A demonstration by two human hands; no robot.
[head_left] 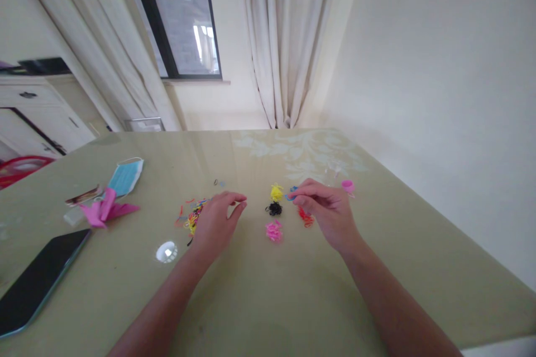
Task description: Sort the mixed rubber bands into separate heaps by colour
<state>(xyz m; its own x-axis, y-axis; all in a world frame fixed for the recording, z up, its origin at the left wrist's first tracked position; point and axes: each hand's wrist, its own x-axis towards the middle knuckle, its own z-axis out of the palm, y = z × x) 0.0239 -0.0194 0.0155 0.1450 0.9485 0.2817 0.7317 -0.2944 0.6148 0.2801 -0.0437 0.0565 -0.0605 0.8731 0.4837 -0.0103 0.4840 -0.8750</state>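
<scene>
Small coloured rubber bands lie on the table in sorted piles: yellow (276, 192), black (274, 209), pink (273, 231), red (305, 217) and blue (293, 189). My right hand (329, 209) is pinched over the blue and red piles, with a blue rubber band (288, 197) at its fingertips. On the left, my left hand (218, 223) hovers beside a mixed heap of rubber bands (193, 217) and partly hides it. Its thumb and forefinger are slightly apart, and I see nothing between them.
A dark phone (42, 279), a pink folded paper shape (106, 209) and a blue face mask (125, 177) lie at the left. A shiny clear dome (166, 252) sits near my left forearm. Toward the right is a small pink cup-like object (347, 186).
</scene>
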